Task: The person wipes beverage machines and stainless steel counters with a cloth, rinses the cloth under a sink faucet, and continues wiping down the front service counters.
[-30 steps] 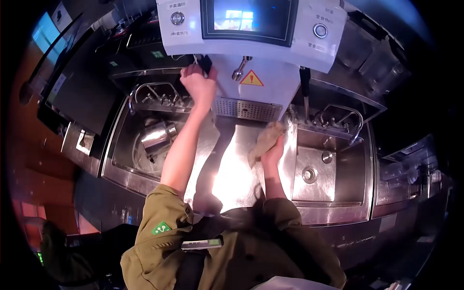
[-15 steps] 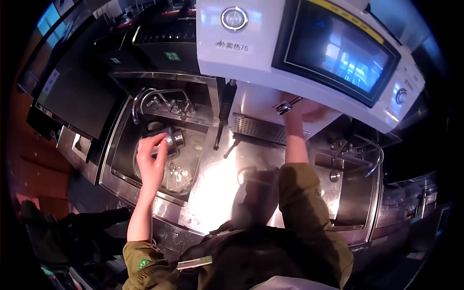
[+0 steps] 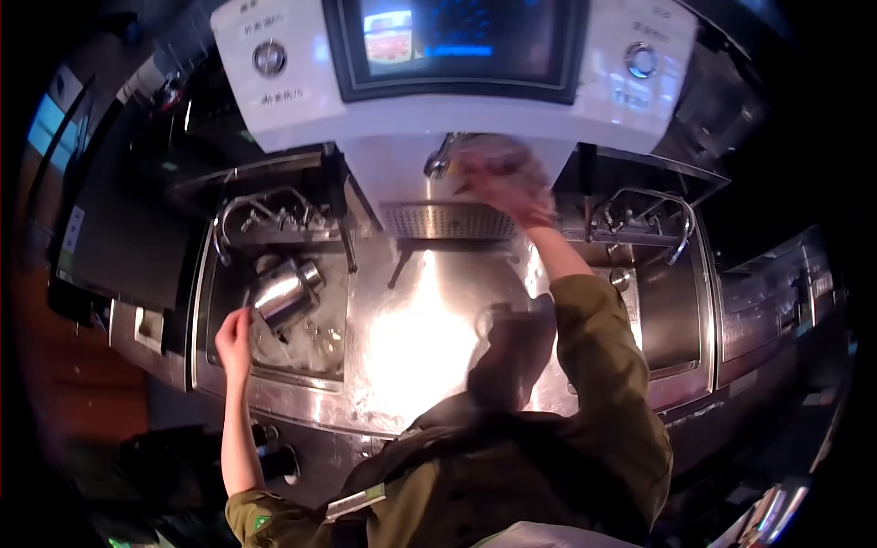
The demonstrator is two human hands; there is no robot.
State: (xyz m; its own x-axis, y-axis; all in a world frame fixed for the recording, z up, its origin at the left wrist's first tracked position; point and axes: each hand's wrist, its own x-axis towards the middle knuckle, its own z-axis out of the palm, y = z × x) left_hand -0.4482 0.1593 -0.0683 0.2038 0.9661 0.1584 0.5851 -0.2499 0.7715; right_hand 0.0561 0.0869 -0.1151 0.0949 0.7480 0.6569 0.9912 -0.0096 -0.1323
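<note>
My left hand (image 3: 235, 340) is at the left sink's near-left rim. Its fingers are drawn together, and whatever they hold, if anything, is hidden. Just to its right, a shiny metal pitcher-like vessel (image 3: 285, 292) lies tilted in the left sink (image 3: 297, 379). Clear pieces (image 3: 322, 342) lie below it, too indistinct to name. My right hand (image 3: 507, 178) is smeared by motion beside the metal spout (image 3: 438, 166) of the white machine (image 3: 402, 123). It is over the perforated drip tray (image 3: 448, 221), and its grip cannot be made out.
The machine's dark screen (image 3: 457, 46) sits between two round knobs (image 3: 269, 58). Curved taps (image 3: 274, 215) stand behind the left sink, and another tap (image 3: 644, 215) serves the right sink (image 3: 671, 315). A bright steel counter (image 3: 416, 338) joins the sinks.
The view has turned toward the machine's front. My left hand has moved off the metal vessel to the sink's near-left rim. My right hand remains near the spout, now blurred.
</note>
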